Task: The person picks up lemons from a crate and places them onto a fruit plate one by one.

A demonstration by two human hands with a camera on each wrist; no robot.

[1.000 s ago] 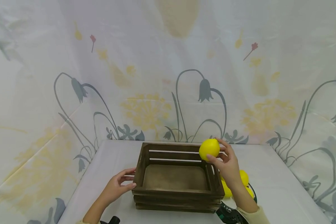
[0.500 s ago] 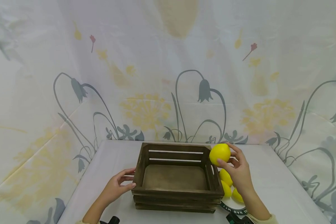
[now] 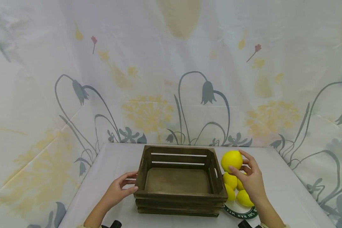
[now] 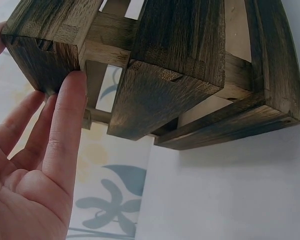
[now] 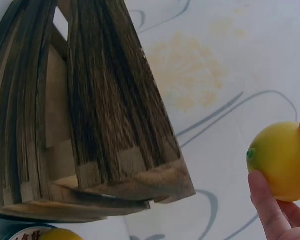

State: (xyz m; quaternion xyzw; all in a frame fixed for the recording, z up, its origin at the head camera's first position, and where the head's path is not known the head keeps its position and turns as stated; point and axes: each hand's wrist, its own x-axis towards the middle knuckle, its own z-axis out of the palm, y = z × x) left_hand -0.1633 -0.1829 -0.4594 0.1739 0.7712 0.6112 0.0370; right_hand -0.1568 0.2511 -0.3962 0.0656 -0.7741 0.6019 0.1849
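A dark brown slatted wooden crate (image 3: 178, 180) stands on the table, with nothing inside it. At its left end, my left hand (image 3: 117, 191) rests fairly straight fingertips and thumb against the wood; the left wrist view shows those fingers (image 4: 65, 125) touching an upper slat. My right hand (image 3: 252, 179) pinches a yellow lemon (image 3: 231, 161) between thumb and fingers, off the crate's right end. In the right wrist view the same lemon (image 5: 282, 162) shows its green tip. Below it, several more lemons (image 3: 244, 198) lie on a plate (image 3: 240, 214), partly hidden by the crate and hand.
The white table (image 3: 119, 158) extends around the crate and beyond the plate to the right. A curtain (image 3: 159, 79) printed with flowers hangs behind and at both sides. The plate's lettered dark rim sits close to the crate's right front corner.
My right hand has moved right with the lemon, from over the crate's right end to above the plate. More of the plate and its lemons shows. The left hand and crate have stayed put.
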